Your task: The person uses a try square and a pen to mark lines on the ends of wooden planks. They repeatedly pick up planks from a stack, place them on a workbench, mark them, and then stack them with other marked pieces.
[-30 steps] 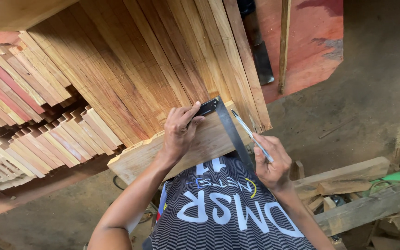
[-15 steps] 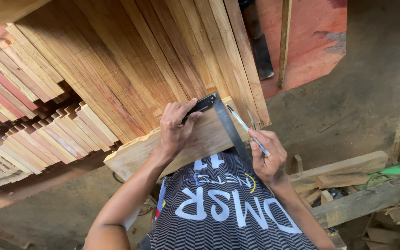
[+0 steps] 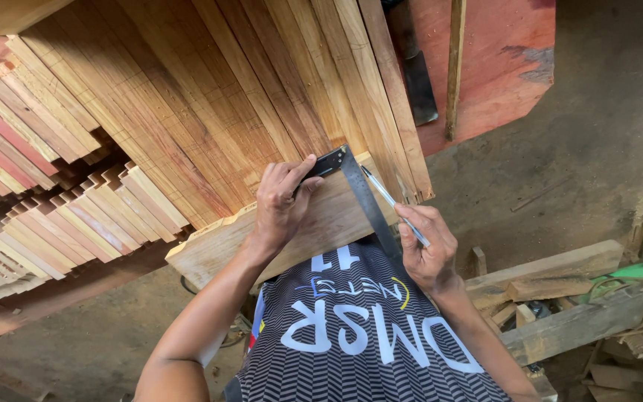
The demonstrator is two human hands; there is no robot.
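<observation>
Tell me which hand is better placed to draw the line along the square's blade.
The right hand, probably. It holds the pencil with the tip beside the try square blade, on the plank. The left hand is pressing the square's stock down, steadying it.

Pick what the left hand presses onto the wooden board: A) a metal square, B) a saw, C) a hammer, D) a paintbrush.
A: the left hand lies on a dark metal square set flat on the board, while the right hand holds a pencil along its long arm.
</observation>
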